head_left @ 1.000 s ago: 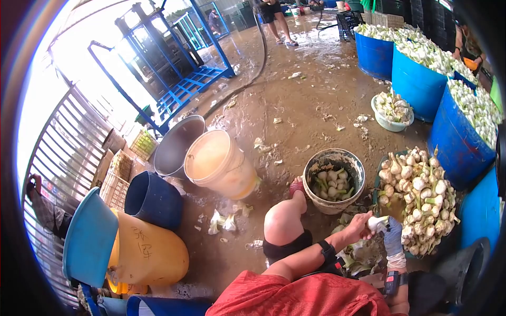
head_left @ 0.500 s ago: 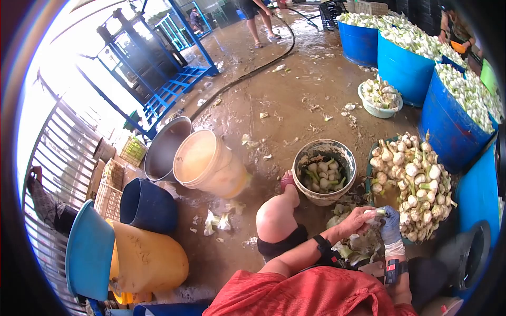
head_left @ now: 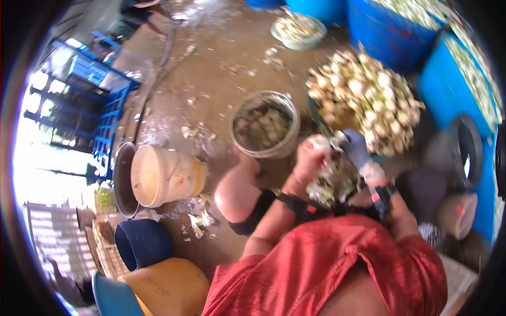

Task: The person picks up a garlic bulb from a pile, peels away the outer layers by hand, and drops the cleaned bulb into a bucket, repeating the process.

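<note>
My left hand point(head_left: 312, 157) is bare and closed around a white garlic bulb point(head_left: 319, 142), mostly hidden by the fingers. Just right of it, my right hand point(head_left: 357, 149) wears a blue-grey glove with a white wrist wrap. Its fingers are closed at a pale, blurred piece point(head_left: 338, 139) whose kind I cannot make out. Below both hands lies a heap of garlic peels point(head_left: 333, 181). Beyond the right hand, a large pile of untrimmed garlic bulbs point(head_left: 377, 100) fills a wide, low container. Left of the hands stands a dirty white bucket point(head_left: 291, 142) with bulbs and green stems inside.
Blue tubs point(head_left: 387, 37) of garlic line the right side, near a pale bowl of garlic point(head_left: 299, 29). At left lie a cream bucket point(head_left: 171, 176), a navy tub point(head_left: 142, 242) and a yellow tub point(head_left: 174, 284). A hose point(head_left: 154, 87) crosses the wet, peel-strewn floor point(head_left: 211, 68).
My view has swung, shifting the scene leftward and up. My hands, together on one bulb before, are now slightly apart, with the bulb in the left hand.
</note>
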Demonstrator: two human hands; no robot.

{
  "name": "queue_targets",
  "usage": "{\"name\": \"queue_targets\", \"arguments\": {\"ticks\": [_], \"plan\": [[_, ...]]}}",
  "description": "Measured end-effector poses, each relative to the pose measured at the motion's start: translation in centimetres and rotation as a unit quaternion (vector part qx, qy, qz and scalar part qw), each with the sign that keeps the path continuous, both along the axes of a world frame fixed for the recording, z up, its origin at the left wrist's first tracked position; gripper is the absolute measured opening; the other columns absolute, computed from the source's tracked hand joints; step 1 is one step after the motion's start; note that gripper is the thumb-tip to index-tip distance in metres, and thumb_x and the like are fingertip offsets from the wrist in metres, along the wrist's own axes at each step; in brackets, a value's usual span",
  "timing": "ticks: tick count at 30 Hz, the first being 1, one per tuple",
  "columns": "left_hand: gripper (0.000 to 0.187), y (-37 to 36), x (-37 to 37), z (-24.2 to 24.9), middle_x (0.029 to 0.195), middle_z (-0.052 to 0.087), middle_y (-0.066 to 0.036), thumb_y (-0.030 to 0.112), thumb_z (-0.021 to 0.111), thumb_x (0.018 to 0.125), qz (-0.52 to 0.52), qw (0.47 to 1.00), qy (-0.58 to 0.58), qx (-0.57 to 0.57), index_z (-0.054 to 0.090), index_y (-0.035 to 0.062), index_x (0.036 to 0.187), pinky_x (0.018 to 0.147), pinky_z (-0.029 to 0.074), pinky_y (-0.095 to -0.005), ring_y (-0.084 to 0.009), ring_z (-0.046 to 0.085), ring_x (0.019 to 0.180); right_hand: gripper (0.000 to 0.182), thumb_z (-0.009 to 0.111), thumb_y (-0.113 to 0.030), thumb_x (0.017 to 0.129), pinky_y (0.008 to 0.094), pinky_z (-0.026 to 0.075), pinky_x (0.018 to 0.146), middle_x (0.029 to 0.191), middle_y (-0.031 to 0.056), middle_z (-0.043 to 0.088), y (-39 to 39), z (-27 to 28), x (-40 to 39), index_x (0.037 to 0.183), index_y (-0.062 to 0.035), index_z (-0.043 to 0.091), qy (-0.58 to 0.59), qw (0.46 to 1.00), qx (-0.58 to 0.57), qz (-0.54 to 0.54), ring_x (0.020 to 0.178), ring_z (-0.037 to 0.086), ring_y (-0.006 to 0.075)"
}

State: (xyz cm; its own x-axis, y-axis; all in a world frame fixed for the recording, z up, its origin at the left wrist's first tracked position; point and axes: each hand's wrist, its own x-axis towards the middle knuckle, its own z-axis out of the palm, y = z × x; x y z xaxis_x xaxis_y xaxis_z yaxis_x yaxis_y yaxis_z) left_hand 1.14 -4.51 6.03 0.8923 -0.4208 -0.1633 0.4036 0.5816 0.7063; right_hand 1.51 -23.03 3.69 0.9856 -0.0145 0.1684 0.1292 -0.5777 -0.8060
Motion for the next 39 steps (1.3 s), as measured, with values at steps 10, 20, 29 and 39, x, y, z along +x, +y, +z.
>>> {"name": "queue_targets", "arguments": {"ticks": [10, 20, 29, 39], "plan": [[0.049, -0.8, -0.8, 1.6, 0.087, 0.058, -0.003, -0.002, 0.074, 0.068, 0.069, 0.989, -0.039, 0.121, 0.053, -0.0002, 0.112, 0.05, 0.038, -0.0189, -0.0071, 0.05, 0.064, 0.04, 0.073, -0.011, 0.073, 0.0342, 0.05, 0.082, 0.105, 0.0144, 0.062, 0.7, 5.2, -2.5, 0.11, -0.0031, 0.061, -0.071, 0.991, 0.08, 0.082, 0.095, 0.061, 0.0276], [0.038, -0.7, -1.2, -0.6, 0.083, 0.061, -0.004, -0.004, 0.073, 0.067, 0.04, 0.948, -0.134, 0.284, 0.055, -0.0039, 0.101, 0.059, 0.047, -0.0214, -0.0087, 0.056, 0.068, 0.009, 0.061, -0.013, 0.075, 0.042, 0.047, 0.064, 0.074, 0.0137, 0.059, 1.1, 5.1, -1.9, 0.074, -0.0059, 0.056, -0.081, 0.981, -0.147, 0.101, 0.07, 0.059, 0.0347], [0.039, -0.7, -0.9, 0.9, 0.086, 0.06, -0.003, 0.0, 0.069, 0.07, -0.017, 0.997, -0.015, 0.078, 0.056, -0.0006, 0.107, 0.048, 0.037, -0.0181, -0.0067, 0.05, 0.06, 0.004, 0.059, -0.002, 0.081, 0.025, 0.04, 0.057, 0.069, 0.0016, 0.05, 0.7, 4.7, -2.5, 0.079, -0.0023, 0.055, -0.035, 0.99, 0.134, 0.031, 0.062, 0.044, 0.0091], [0.034, -0.3, -0.9, -0.4, 0.083, 0.06, -0.004, 0.002, 0.069, 0.069, -0.011, 0.981, -0.058, 0.187, 0.055, 0.0, 0.1, 0.052, 0.04, -0.0194, -0.008, 0.053, 0.062, 0.007, 0.063, -0.008, 0.074, 0.0402, 0.047, 0.06, 0.072, 0.0125, 0.058, 1.1, 3.9, -2.5, 0.076, -0.0054, 0.057, -0.073, 0.996, -0.028, 0.048, 0.068, 0.059, 0.033]]}}
